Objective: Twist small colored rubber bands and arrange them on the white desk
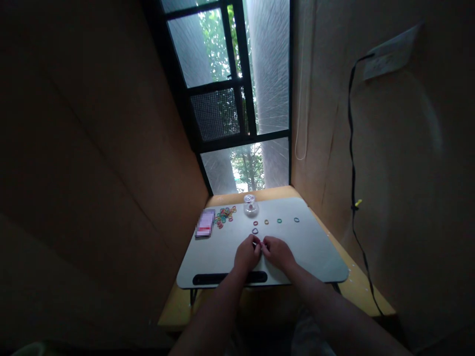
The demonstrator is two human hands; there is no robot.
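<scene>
L hand [248, 253] & R hand [278, 251] meet over the worktop [319, 249], mid-width, twd near edge, both grips pinching a tiny pink band [261, 244], exact shape too small to tell. Purple band [255, 233] just beyond; band pile [225, 215] nr far-left corner. Prob. v. light, soft, stretchy; best held by opp. sides, fingertips only.
</scene>
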